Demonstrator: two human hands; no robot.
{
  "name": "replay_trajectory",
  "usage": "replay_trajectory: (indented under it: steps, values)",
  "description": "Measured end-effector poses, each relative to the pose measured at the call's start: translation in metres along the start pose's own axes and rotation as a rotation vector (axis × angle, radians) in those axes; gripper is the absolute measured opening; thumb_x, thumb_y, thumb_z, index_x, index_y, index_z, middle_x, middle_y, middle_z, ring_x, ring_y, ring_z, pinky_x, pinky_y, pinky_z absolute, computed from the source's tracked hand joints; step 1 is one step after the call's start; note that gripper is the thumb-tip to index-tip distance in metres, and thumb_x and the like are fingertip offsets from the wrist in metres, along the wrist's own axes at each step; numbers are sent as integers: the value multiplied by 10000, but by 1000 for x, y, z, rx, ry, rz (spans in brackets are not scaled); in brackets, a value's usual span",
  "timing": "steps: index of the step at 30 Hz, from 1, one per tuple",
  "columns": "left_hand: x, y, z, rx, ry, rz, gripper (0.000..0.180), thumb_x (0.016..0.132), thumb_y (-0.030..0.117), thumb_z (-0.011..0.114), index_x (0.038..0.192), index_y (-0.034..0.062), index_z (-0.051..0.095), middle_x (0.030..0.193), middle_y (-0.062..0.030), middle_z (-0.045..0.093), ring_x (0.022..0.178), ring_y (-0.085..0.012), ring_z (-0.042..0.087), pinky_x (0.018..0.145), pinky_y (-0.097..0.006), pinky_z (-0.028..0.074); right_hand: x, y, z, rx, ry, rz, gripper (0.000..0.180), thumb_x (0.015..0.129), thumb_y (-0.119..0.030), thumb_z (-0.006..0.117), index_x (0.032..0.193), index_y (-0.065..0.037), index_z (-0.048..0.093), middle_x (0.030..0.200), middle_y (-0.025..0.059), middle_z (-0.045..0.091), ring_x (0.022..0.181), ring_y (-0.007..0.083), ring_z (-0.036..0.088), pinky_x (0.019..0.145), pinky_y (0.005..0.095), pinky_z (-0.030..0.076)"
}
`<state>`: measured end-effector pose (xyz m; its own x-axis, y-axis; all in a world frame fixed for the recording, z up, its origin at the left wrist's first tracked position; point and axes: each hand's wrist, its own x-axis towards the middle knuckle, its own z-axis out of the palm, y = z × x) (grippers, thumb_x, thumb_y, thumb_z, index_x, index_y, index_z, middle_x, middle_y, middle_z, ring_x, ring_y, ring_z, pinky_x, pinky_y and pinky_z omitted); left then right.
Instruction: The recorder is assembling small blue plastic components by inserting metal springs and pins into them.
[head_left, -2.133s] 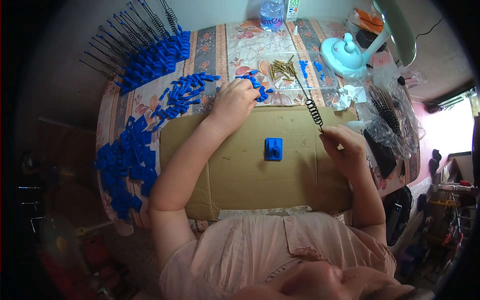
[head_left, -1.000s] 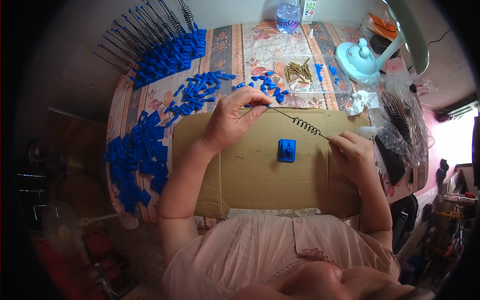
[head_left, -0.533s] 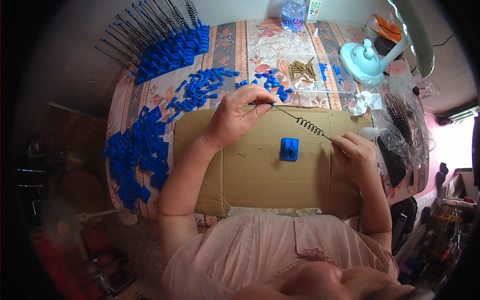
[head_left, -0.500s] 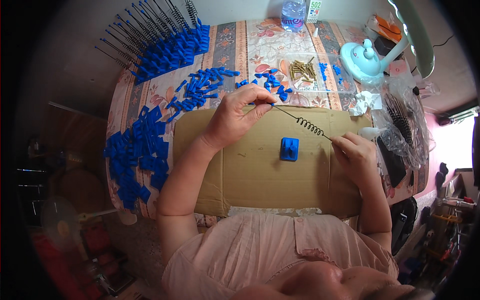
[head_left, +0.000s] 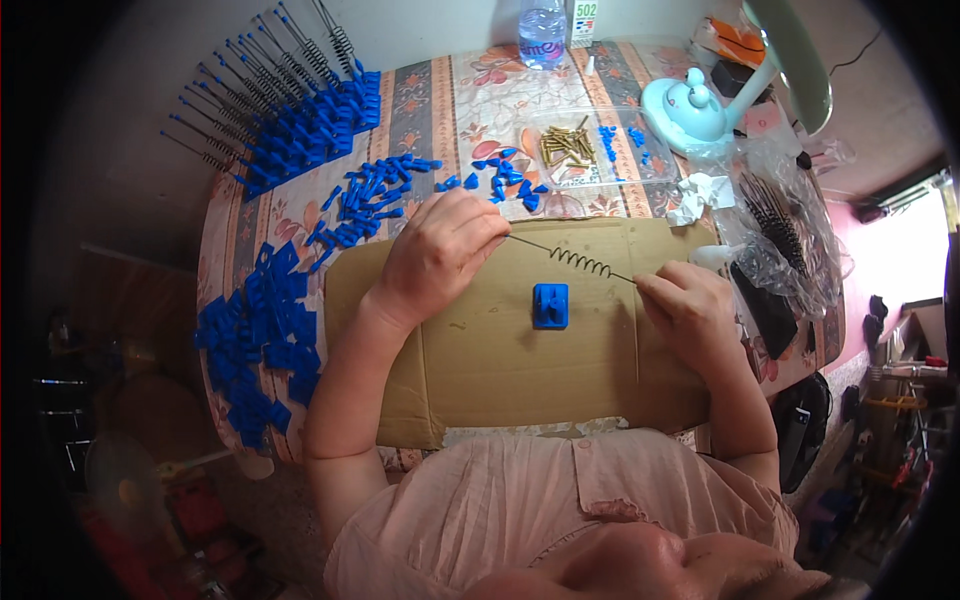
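Note:
A thin dark wire with a coiled spring section (head_left: 580, 262) is stretched between my two hands above a brown cardboard sheet (head_left: 480, 375). My left hand (head_left: 445, 252) pinches the wire's left end, and the fingers cover that tip. At the opposite, slightly lower end, my right hand (head_left: 690, 312) grips the wire between thumb and fingers. Below the coil, a small blue plastic base (head_left: 550, 306) with raised parts on top stands on the cardboard, touched by neither hand.
Loose blue plates (head_left: 262, 340) and blue pegs (head_left: 365, 195) lie leftward. Finished-looking blue bases with upright coiled wires (head_left: 310, 120) stand at the back left. A clear tray (head_left: 640, 175) holds brass pins and blue bits. A lamp (head_left: 690, 112), bottle (head_left: 542, 38) and plastic bags (head_left: 800, 260) are beyond.
The whole view has shifted, so the table sits further left. My left hand has turned over, and its fingers now cover the blue tip seen earlier. My right hand keeps its grip.

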<state>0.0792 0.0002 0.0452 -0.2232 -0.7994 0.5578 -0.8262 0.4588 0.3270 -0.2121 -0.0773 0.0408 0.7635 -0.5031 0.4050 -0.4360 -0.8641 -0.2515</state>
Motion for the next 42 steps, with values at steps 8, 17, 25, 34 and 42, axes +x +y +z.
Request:
replay_trajectory:
  steps: [8,17,25,34,42]
  values:
    - [2,19,16,142,-9,145,176,719,23,694,878,65,634,871,-46,613,852,-238,589,802,-383,458,-2,-2,3,-72,74,-95,192,680,-75,673,867,-100,635,712,14,518,654,195,550,565,336,413]
    - [1,18,20,111,-15,135,169,734,16,677,891,53,630,872,-67,605,799,-249,584,705,-366,461,-2,-15,-10,-291,207,-180,297,662,-96,670,958,-105,665,833,24,587,788,195,545,688,339,419]
    - [1,15,20,-148,132,-69,136,778,-24,676,899,5,622,854,-119,617,764,-286,602,684,-349,489,-12,-25,-3,-364,535,-479,150,765,-170,657,909,-161,699,949,-5,662,1002,158,550,960,442,377]
    - [-8,8,27,-589,103,-460,110,808,-18,664,911,5,634,828,-62,614,742,-143,573,723,-271,456,-8,-23,1,-40,170,-504,227,713,-140,621,926,-63,632,882,32,596,965,198,572,929,441,429]
    - [-4,7,7,-232,-116,-362,87,796,-18,624,882,-13,618,793,-111,599,689,-222,595,650,-301,470,-40,0,-21,8,77,-233,226,726,-132,652,928,-53,593,869,69,564,869,234,578,815,390,437]
